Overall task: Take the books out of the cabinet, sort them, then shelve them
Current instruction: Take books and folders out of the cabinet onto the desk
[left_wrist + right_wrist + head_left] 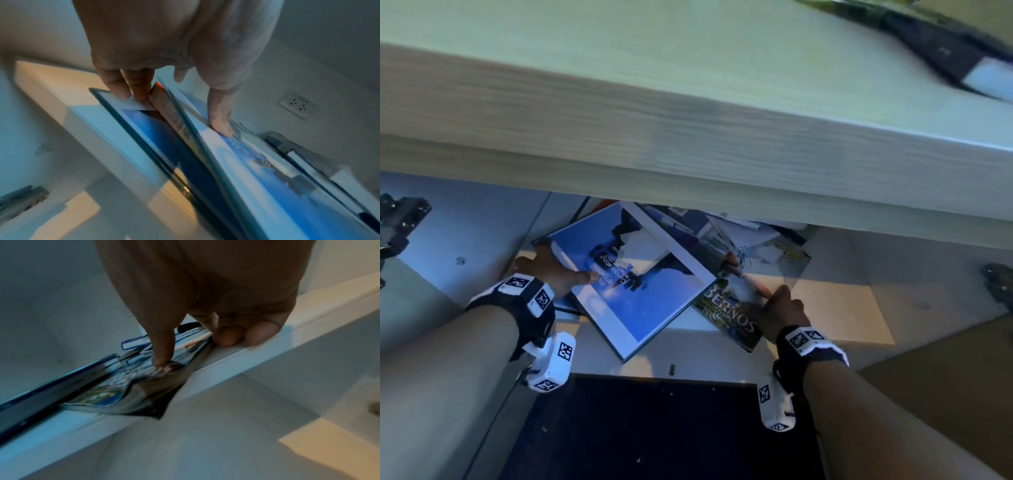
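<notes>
Both forearms reach low into the cabinet (482, 240). Left hand (548, 270) grips the blue book (633, 284), thumb on its cover, fingers (123, 91) curled under its edge. Right hand (779, 308) pinches the dark magazine (729, 318) just beside it, thumb on top, fingers (228, 337) tucked beneath. Beyond the fingers, a jumble of books (726, 233) lies on the cabinet floor. Taking out has barely begun; sorting and shelving remain. Readable: "Curious about" upside down on the blue cover, "BERNOS" on the magazine.
</notes>
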